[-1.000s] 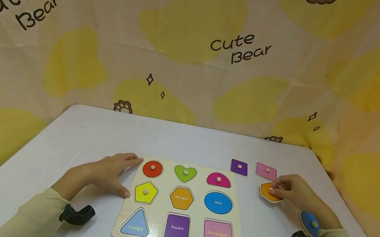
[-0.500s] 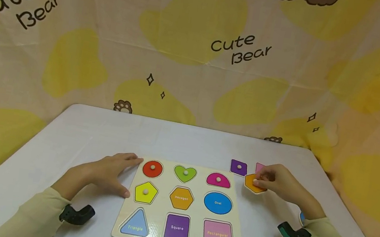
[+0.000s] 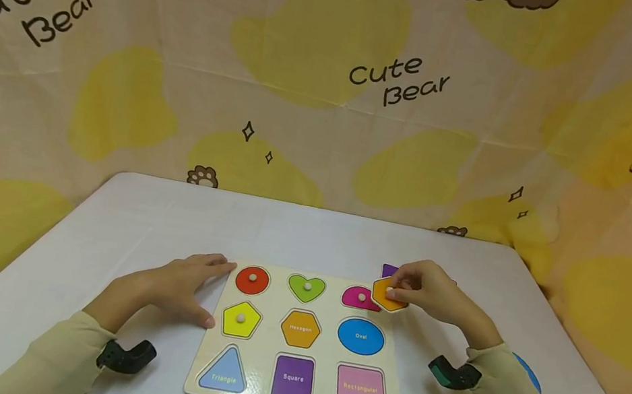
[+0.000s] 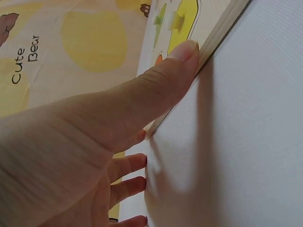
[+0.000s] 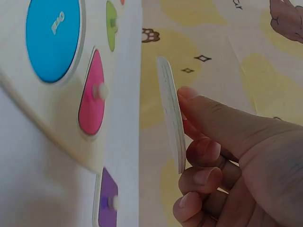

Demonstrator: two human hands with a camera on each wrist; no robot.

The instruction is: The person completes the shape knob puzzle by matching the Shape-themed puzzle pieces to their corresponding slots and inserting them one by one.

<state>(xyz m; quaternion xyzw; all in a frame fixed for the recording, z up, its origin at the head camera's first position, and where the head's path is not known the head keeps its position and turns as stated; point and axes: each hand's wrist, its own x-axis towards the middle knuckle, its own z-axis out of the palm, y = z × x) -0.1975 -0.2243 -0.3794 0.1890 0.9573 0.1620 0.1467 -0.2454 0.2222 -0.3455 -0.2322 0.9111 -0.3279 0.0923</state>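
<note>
Pinching orange hexagon piece, raised near board: right hand; left hand, spread, touching board.

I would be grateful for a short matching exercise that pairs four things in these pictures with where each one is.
1. orange hexagon piece
2. green heart piece
3. yellow pentagon piece
4. left hand

A. far row of the board, middle slot
B. touching the board's left edge
C. pinched by the right hand
D. middle row, left slot

Pairs: 1-C, 2-A, 3-D, 4-B
</note>
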